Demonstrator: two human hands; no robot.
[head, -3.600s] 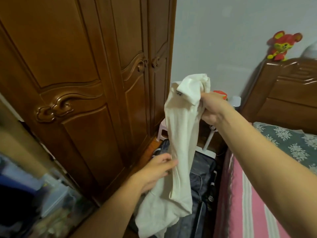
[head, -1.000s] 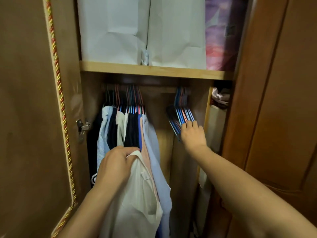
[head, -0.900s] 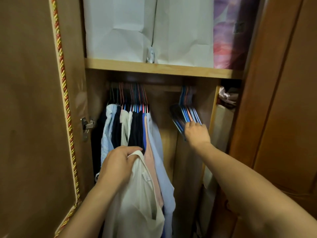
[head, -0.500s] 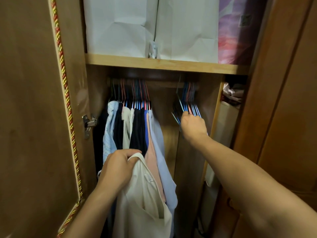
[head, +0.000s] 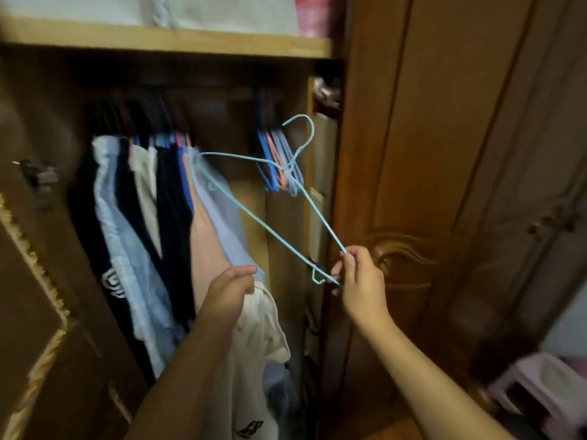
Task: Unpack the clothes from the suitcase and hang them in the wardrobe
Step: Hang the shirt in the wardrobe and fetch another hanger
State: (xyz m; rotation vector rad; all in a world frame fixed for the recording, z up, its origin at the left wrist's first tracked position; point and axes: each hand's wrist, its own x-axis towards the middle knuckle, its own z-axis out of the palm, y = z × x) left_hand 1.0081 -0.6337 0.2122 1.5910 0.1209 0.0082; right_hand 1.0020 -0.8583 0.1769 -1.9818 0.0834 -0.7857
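Light-blue wire hanger: pinched at one end corner by the right hand; held tilted in the air in front of the open wardrobe, hook up and away from the rail, so it is judged to be taken off for loading.
Right hand: fingers closed together on the thin wire near the corner bend; a fingertip grip, likely because the wire is slim and light.
Left hand: clamped in a fist on a bunch of the white garment; cloth gathered at the top so the rest hangs free below the fist.
White garment: held just in front of the hung clothes, low in the wardrobe opening; not yet on any hanger; dark print seen near its lower edge.
Hung clothes: packed on the left of the rail, blue, white, dark and pink pieces; a gap is left between them and the spare hangers.
Spare hangers: bunched empty at the right end of the rail, blue and pink; the held one is crossed in front of them.
Shelf: above the rail, pale boxes or bags on it, edges blurred.
Suitcase: not in view.
Step judged: hanger to be fed into the garment's neck, then hooked into the gap.
Risk: wire may snag the neighbouring blue shirt.
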